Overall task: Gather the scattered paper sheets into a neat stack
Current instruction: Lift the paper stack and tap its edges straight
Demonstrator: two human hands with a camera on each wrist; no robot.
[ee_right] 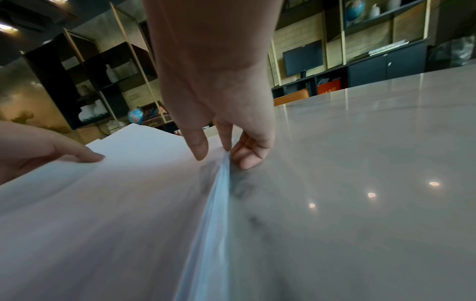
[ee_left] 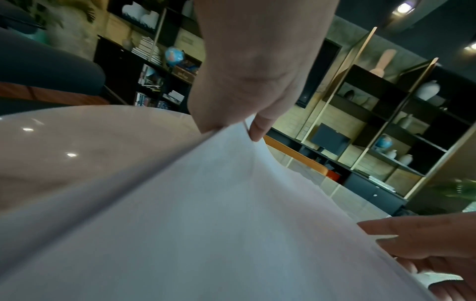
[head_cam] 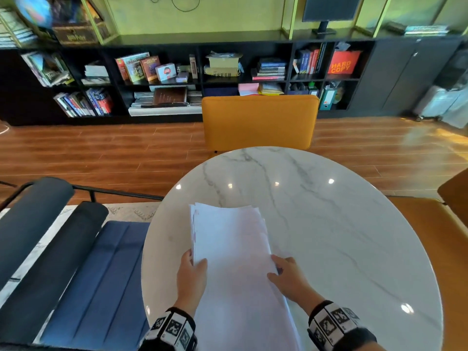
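Observation:
A stack of white paper sheets [head_cam: 233, 252] lies on the round marble table [head_cam: 342, 224], its far edges slightly fanned. My left hand [head_cam: 191, 277] grips the stack's left edge, thumb on top and fingers beneath; in the left wrist view the left hand [ee_left: 247, 130] pinches the lifted paper [ee_left: 206, 213]. My right hand [head_cam: 286, 274] holds the right edge of the stack, thumb on top. In the right wrist view the right hand [ee_right: 226, 150] has its fingers curled at the edge of the sheets [ee_right: 115, 203], against the table.
An orange chair [head_cam: 259, 121] stands at the table's far side. A blue cushioned chair [head_cam: 96, 274] is to the left, another orange seat [head_cam: 435, 249] to the right. Black bookshelves [head_cam: 177, 72] line the back wall across a wooden floor.

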